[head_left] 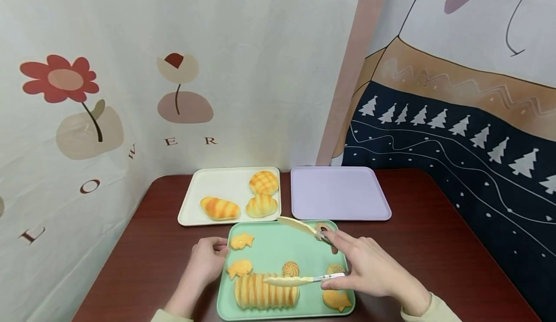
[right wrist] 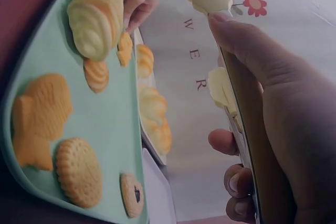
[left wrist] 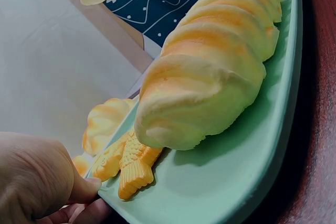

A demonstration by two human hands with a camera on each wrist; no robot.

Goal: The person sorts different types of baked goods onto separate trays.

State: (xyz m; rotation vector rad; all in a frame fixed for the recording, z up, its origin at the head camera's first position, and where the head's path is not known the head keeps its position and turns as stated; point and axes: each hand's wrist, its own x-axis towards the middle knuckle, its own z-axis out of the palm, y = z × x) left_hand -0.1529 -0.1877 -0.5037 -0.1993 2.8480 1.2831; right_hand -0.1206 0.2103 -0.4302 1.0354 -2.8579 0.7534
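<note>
My left hand pinches the left rim of the green tray, thumb on top in the left wrist view. My right hand holds food tongs with cream-coloured tips. The tongs' arms are spread wide above the tray, with nothing between them. Below the lower tip lies a long ridged bread. Two fish-shaped biscuits lie near my left hand. A swirl cookie sits behind the bread. Toward the right are a round biscuit, another fish-shaped biscuit and a dark-centred cookie.
Behind the green tray, a white tray carries three breads, among them a croissant-like one. Beside it lies a bare purple tray. All stand on a dark red-brown table. Printed curtains hang behind the table.
</note>
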